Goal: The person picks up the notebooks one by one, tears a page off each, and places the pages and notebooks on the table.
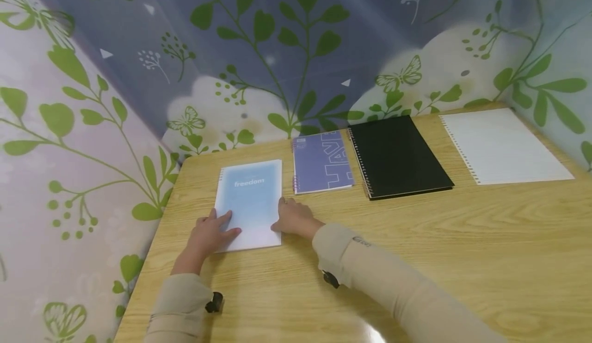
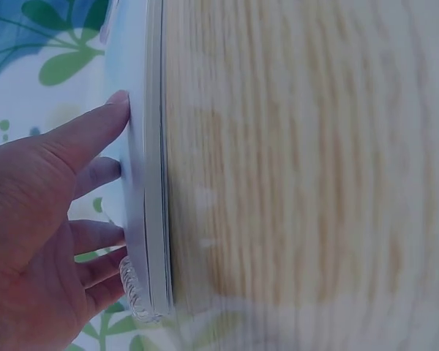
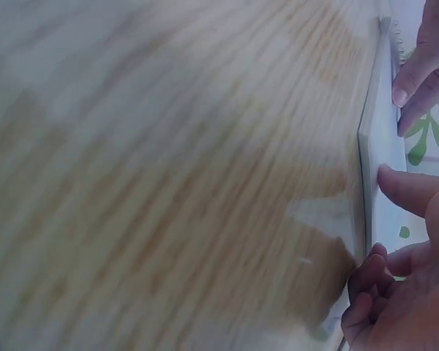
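A spiral notebook (image 1: 252,204) with a pale blue cover reading "freedom" lies flat on the wooden table at the left. My left hand (image 1: 209,236) rests on its lower left part, thumb and fingers extended over the cover. In the left wrist view, the fingertips (image 2: 118,99) touch the cover near the clear spiral binding (image 2: 134,289). My right hand (image 1: 296,217) holds the notebook's right edge. Its thumb (image 3: 406,189) presses on the cover, while curled fingers (image 3: 369,278) sit against the side edge.
Right of this notebook lie a smaller purple notebook (image 1: 322,163), a large black spiral notebook (image 1: 400,158) and white punched loose-leaf paper (image 1: 504,147). They form a row along the back of the table (image 1: 416,260). A wall with a leaf pattern (image 1: 259,50) stands behind.
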Available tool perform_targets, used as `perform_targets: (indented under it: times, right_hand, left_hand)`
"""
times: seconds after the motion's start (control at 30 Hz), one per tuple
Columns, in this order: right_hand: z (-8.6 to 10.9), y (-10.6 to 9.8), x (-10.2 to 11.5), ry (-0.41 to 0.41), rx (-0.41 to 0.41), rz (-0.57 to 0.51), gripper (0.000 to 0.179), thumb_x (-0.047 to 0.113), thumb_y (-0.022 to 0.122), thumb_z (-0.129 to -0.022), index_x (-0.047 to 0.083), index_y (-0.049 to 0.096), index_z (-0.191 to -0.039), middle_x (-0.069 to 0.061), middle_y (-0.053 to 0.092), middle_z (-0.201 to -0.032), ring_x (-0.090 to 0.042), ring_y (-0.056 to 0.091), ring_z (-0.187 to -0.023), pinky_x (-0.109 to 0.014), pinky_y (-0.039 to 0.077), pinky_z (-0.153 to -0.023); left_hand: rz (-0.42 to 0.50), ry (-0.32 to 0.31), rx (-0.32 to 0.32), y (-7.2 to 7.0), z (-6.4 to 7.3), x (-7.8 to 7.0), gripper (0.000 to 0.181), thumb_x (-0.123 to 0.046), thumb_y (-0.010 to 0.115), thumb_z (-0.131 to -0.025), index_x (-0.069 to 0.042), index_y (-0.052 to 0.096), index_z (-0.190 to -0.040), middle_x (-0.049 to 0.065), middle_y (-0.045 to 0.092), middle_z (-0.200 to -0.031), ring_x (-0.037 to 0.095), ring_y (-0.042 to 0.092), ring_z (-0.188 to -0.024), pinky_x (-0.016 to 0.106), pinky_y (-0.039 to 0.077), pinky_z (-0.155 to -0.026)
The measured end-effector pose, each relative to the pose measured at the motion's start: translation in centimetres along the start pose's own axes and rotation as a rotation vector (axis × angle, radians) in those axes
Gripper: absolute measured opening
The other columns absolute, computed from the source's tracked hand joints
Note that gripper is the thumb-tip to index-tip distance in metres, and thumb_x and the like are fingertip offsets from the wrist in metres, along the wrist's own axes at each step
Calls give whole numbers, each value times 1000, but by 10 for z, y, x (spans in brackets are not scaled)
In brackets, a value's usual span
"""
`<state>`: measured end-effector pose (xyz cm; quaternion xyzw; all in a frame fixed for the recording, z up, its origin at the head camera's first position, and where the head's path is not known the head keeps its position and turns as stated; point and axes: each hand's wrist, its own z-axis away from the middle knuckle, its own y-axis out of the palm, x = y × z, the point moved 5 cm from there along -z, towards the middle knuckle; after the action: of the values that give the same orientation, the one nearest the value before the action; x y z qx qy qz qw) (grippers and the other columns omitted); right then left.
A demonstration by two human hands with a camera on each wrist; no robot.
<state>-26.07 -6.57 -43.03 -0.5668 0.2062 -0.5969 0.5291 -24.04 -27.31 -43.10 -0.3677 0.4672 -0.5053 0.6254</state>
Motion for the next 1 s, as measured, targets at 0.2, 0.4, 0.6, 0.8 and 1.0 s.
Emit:
perform_targets:
  times: [0.2, 0.4, 0.6, 0.8, 1.0]
  right_hand:
    - [1, -5, -8, 4, -55, -72, 77, 42, 61, -85, 4, 28, -143, -16, 38, -143, -35, 42, -127, -47, 35, -104]
    - [0, -37, -35, -19, -246, -150, 58, 33, 54, -91, 4, 35, -138, -16, 44, -136, -33, 40, -127, -45, 32, -107]
    - [2, -82, -82, 72, -304, -263, 56, 29, 46, -93, 2, 31, -140, -21, 34, -141, -38, 34, -130, -49, 31, -107]
    - [3, -103, -114, 132, -305, -288, 56, 27, 41, -95, -1, 27, -141, -24, 32, -143, -41, 33, -130, -51, 31, -106]
    - [5, -107, -131, 170, -274, -294, 60, 25, 39, -93, -7, 23, -141, -27, 33, -142, -43, 35, -129, -50, 32, -106]
  left_hand:
    - [13, 57, -60, -6, -3, -3, 66, -50, 54, -87, -9, 41, -138, 30, 22, -146, 55, 21, -129, 66, 23, -101]
    - [99, 114, -181, -27, -5, -20, 67, -44, 53, -90, -4, 35, -140, 30, 29, -144, 51, 23, -131, 63, 23, -103]
    - [334, 88, -343, -51, -20, -58, 55, -33, 48, -95, -3, 36, -139, 20, 39, -142, 37, 33, -132, 50, 27, -108]
    - [502, 73, -420, -52, -41, -94, 47, -31, 48, -93, -7, 44, -133, 13, 53, -130, 30, 48, -122, 44, 38, -101]
    - [552, 54, -327, -30, -64, -130, 45, -30, 49, -92, -8, 45, -132, 12, 56, -126, 29, 53, -117, 42, 45, -95]
